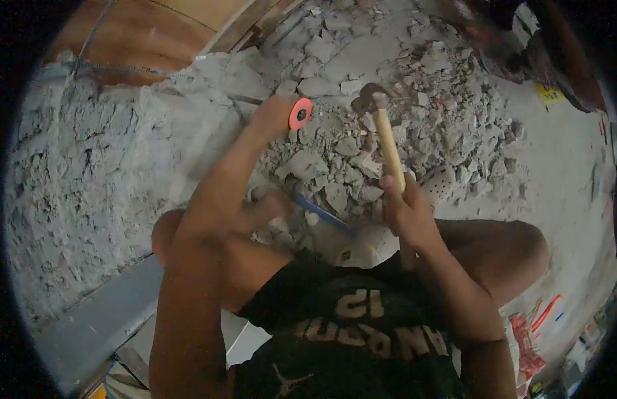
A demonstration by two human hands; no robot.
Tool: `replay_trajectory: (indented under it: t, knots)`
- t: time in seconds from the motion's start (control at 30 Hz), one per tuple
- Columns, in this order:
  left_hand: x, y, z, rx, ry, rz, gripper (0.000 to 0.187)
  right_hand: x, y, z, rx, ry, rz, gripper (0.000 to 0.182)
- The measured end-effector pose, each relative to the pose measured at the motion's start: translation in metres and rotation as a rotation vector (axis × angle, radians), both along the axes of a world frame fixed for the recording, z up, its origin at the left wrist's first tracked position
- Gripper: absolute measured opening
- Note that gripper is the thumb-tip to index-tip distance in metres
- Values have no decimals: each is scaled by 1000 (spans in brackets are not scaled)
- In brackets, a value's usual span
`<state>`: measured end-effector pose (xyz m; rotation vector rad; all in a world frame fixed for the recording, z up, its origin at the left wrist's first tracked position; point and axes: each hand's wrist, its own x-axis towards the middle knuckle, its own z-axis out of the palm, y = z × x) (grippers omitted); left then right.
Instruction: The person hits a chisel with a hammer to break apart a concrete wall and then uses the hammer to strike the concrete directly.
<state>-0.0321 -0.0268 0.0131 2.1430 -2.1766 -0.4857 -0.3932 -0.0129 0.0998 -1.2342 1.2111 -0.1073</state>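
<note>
My left hand (274, 116) is closed around a chisel with a round orange-red hand guard (300, 114). The chisel's thin dark shaft (246, 100) points left toward the rough, chipped grey wall (62, 179). In my right hand (413, 214) is a hammer (389, 143), gripped low on its pale wooden handle. Its rusty head is raised over the rubble (455, 126), to the right of the chisel guard. A blue rod (325, 214) lies between my legs, among broken pieces.
Broken concrete covers the ground ahead. My white perforated clog (438, 185) rests at the rubble's near edge. A brown board (139, 33) stands at upper left, a grey ledge (102, 319) at lower left. Red-and-white packaging (526, 346) lies at lower right.
</note>
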Motion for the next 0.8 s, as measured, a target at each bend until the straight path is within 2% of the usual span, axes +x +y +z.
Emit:
replay_trajectory:
  t: [0.03, 0.13, 0.2, 0.3, 0.37, 0.4, 0.47, 0.53, 0.6, 0.63, 0.7, 0.77, 0.8]
  knots:
    - [-1, 3, 4, -2, 0, 10, 31, 1, 1, -2, -2, -20, -28, 50]
    - [-3, -10, 15, 116, 148, 230, 32, 5, 0, -5, -12, -85, -89, 44]
    - [1, -15, 18, -86, 73, 152, 32, 6, 6, 0, -4, -120, -114, 42]
    - [10, -31, 13, -195, -65, 212, 29, 19, 9, 28, -52, -259, -206, 34]
    - [19, -42, 9, -206, 13, 214, 28, 40, -9, 51, -236, -549, -266, 26]
    - [19, -43, 7, -216, 91, 217, 27, 52, -13, 54, -239, -545, -271, 26]
    - [24, -44, -1, -255, 89, 200, 26, 77, -27, 59, -173, -749, -373, 21]
    - [23, -52, 5, -305, 80, 187, 25, 98, -29, 43, 13, -831, -459, 24]
    - [20, -46, 24, -325, 43, 275, 21, 120, -18, 16, -56, -753, -514, 27]
    - [29, -45, 15, -424, 134, 270, 25, 130, -9, -3, 40, -734, -524, 28]
    - [28, -45, 18, -407, 140, 261, 26, 139, 6, -38, 144, -716, -540, 29]
    - [26, -43, 18, -389, 147, 254, 28, 143, 17, -62, 227, -475, -211, 30]
    - [23, -42, 17, -382, 148, 203, 33, 143, 21, -69, 237, -479, -213, 30]
